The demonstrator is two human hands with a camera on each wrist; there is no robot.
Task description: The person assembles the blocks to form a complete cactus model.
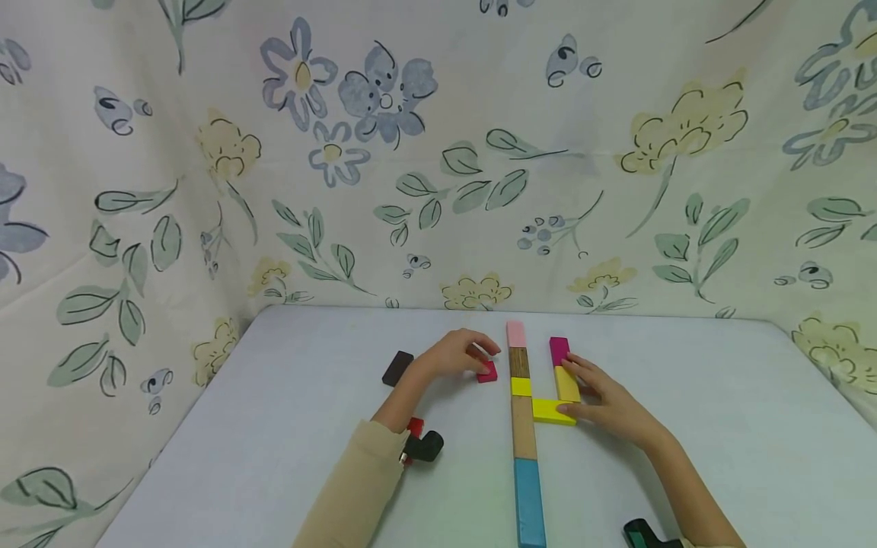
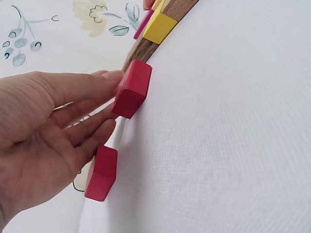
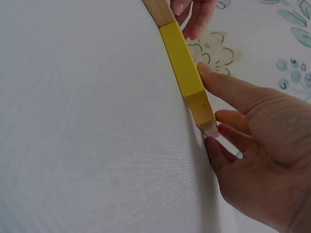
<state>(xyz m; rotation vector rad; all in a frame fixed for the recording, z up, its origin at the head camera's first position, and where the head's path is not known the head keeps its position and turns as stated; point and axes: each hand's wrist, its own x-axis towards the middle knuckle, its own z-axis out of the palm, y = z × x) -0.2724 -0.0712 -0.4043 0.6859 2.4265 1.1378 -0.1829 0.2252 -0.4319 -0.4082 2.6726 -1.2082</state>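
My left hand (image 1: 455,354) pinches a small red block (image 2: 132,90) between thumb and fingers, just left of a line of blocks. Another red block (image 2: 102,172) shows below the fingers in the left wrist view. That line runs from a pink block (image 1: 516,334) through brown, yellow and tan to a long blue block (image 1: 530,502). To its right, my right hand (image 1: 610,399) touches the side branch: the thumb rests at the end of a yellow block (image 1: 548,411), and the index finger lies by a yellow-orange block (image 1: 566,383) and a magenta block (image 1: 559,351).
A dark block (image 1: 397,368) lies left of the left hand on the white table (image 1: 274,487). Some red (image 1: 415,426) shows beside the left sleeve, partly hidden by a black wrist device (image 1: 425,447). A flowered cloth (image 1: 438,251) hangs behind the table.
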